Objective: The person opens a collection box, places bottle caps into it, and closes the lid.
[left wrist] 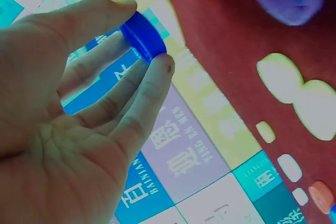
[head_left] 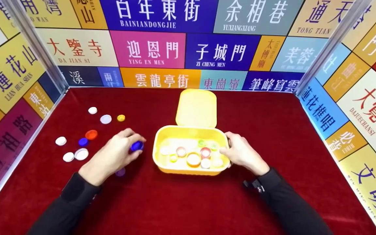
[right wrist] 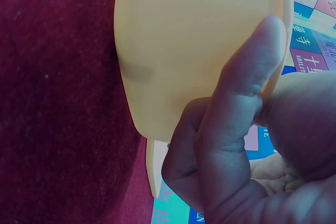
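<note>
Between thumb and fingertips, my left hand pinches a blue bottle cap, just left of a yellow plastic box. The left wrist view shows the same blue cap edge-on, held clear of the cloth. My right hand grips the box's right wall, with the thumb over the rim; its fingers lie against the outer wall in the right wrist view. Inside the box are several caps, among them an orange-rimmed one and a red one. A purple cap lies partly hidden below my left hand.
Several loose caps lie on the red cloth at left, including an orange-red cap, a small blue cap and a white cap. Behind the box lies its yellow lid. Printed panels wall the back and sides.
</note>
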A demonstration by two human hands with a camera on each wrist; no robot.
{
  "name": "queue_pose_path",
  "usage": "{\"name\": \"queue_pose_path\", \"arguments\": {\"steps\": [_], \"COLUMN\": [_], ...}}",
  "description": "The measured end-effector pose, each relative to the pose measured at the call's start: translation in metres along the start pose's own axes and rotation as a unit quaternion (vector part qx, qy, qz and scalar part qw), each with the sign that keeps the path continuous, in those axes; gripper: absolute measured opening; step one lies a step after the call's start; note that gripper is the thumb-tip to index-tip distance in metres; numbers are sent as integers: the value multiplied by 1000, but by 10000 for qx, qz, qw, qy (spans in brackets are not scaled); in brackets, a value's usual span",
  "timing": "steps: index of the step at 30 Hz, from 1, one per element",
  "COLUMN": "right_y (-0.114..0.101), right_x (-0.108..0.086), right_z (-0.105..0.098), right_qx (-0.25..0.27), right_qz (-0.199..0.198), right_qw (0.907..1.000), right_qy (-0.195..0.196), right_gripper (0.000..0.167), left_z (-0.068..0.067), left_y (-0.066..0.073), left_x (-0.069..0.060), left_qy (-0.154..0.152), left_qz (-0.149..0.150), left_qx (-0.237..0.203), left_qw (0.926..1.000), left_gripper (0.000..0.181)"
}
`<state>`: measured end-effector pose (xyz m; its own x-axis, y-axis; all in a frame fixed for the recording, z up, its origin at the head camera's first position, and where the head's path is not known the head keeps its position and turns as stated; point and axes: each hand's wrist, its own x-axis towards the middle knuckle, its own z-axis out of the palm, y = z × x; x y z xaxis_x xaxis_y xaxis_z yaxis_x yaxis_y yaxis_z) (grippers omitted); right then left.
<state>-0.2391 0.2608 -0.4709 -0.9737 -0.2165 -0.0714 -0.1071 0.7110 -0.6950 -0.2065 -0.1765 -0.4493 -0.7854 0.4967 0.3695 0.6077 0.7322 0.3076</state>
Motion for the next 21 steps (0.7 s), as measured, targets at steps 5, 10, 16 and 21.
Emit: {"name": "queue_pose_path", "arguments": {"steps": [5, 10, 16, 21], "right_y": [0, 0, 0, 1], "right_x": [-1, 0, 1, 2], "right_z": [1, 2, 1, 1], "right_qx": [53, 51, -64, 35], "right_qz": [47, 59, -33, -32], "right_qw": [10000, 10000, 10000, 10000], "right_qy": [-30, -55, 7, -36], "right_gripper": [46, 46, 46, 44], "left_z": [0, 6, 19, 32], "left_y": [11, 23, 36, 44], "left_x": [11, 22, 33, 43], "left_qy": [288, 371, 367, 251], "left_qz": [-114, -44, 248, 622], "left_qx": [-54, -154, -225, -39], "left_qw": [9995, 9992, 9988, 9977], "left_gripper": [34, 34, 31, 28]}}
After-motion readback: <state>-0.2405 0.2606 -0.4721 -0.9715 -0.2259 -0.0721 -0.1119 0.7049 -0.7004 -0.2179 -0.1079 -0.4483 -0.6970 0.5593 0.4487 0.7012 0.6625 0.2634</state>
